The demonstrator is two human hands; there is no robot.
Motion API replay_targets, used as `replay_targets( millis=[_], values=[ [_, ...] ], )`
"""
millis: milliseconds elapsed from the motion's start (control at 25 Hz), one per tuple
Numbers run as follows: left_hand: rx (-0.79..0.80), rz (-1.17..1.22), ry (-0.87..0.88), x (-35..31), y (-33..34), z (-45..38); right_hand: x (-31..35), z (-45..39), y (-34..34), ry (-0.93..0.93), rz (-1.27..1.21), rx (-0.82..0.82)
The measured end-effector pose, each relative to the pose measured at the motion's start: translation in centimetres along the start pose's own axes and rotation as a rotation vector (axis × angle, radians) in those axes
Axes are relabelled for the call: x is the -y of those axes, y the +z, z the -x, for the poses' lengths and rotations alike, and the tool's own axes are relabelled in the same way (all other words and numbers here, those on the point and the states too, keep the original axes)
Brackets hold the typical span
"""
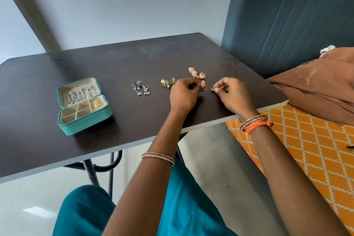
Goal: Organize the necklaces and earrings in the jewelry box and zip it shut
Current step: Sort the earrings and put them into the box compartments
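Observation:
A teal jewelry box lies open on the left of the dark table. Silver necklaces hang in its lid and a gold piece sits in a tray compartment. Silver earrings, green-and-gold earrings and gold earrings lie loose on the table. My left hand pinches a small stud earring with a thin post. A little to its right, my right hand pinches a tiny silver piece, perhaps its backing. The two pieces are a short way apart.
A dark teal upholstered seat back stands behind the table's right corner. Brown cloth lies on an orange patterned cover to the right. The table's front edge runs just below my wrists.

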State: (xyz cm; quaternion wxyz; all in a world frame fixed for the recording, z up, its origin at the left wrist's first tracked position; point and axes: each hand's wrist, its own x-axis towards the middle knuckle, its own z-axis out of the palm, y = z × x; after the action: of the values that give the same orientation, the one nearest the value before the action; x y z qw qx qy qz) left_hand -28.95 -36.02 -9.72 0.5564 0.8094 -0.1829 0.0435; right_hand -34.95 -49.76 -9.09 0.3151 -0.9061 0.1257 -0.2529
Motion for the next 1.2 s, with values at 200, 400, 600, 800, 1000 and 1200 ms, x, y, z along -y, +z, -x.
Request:
replay_targets(
  millis=[200, 400, 600, 800, 1000, 1200],
  values=[
    [0.027, -0.032, 0.017, -0.3, -0.2, 0.3, 0.1, 0.1, 0.4, -0.053, 0.013, -0.002],
    [0.024, -0.069, 0.018, -0.5, -0.2, 0.5, 0.4, 0.3, 0.3, -0.095, 0.021, 0.001],
    [0.032, -0.093, 0.024, -0.5, -0.2, 0.5, 0.2, 1.0, -0.6, 0.033, -0.056, -0.046],
    [-0.006, 0.013, -0.007, -0.2, -0.2, 0.2, 1.1, 0.8, -0.1, 0.103, -0.087, -0.034],
    [-0.019, 0.002, -0.011, -0.3, -0.2, 0.3, 1.0, 0.4, 0.7, 0.182, -0.005, 0.0],
    [-0.007, -0.001, -0.006, -0.3, -0.2, 0.3, 0.9, 0.8, 0.6, 0.084, -0.192, -0.016]
  ],
)
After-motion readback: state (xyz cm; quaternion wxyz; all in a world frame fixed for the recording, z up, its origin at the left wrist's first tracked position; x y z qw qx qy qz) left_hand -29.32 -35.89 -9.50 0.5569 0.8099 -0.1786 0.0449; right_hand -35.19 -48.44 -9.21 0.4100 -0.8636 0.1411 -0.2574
